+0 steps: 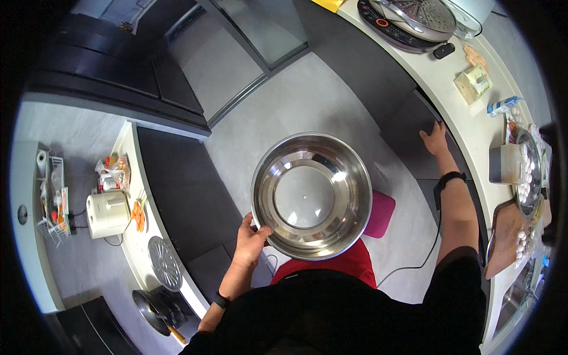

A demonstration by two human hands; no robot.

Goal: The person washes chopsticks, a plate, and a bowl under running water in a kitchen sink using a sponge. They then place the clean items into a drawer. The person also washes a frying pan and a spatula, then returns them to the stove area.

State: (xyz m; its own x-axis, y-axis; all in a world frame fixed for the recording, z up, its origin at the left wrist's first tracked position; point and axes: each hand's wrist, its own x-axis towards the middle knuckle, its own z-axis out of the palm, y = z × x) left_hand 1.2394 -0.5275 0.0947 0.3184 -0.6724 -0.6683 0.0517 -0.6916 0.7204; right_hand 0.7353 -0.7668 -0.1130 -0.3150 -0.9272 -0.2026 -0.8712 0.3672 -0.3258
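My left hand [252, 239] grips the lower left rim of a large stainless steel basin [304, 195], thumb over the edge. Nothing shows inside the basin, which is held in front of my body above the floor. Out to the right, my right hand [435, 138] reaches to the upper edge of a dark cabinet front [406, 128] under the white counter, its fingers apart and holding nothing. Whether the fingertips touch the cabinet is unclear. Behind the basin, partly hidden, is a magenta object [380, 214].
The right counter [443, 88] bears an electric griddle [410, 26], a tissue pack [473, 84], a lidded container [506, 164], eggs and a wooden cutting board [503, 235]. On the left stand a cream appliance [108, 214], a round metal rack [164, 263] and a wok [150, 310]. A black cable [415, 267] hangs at right.
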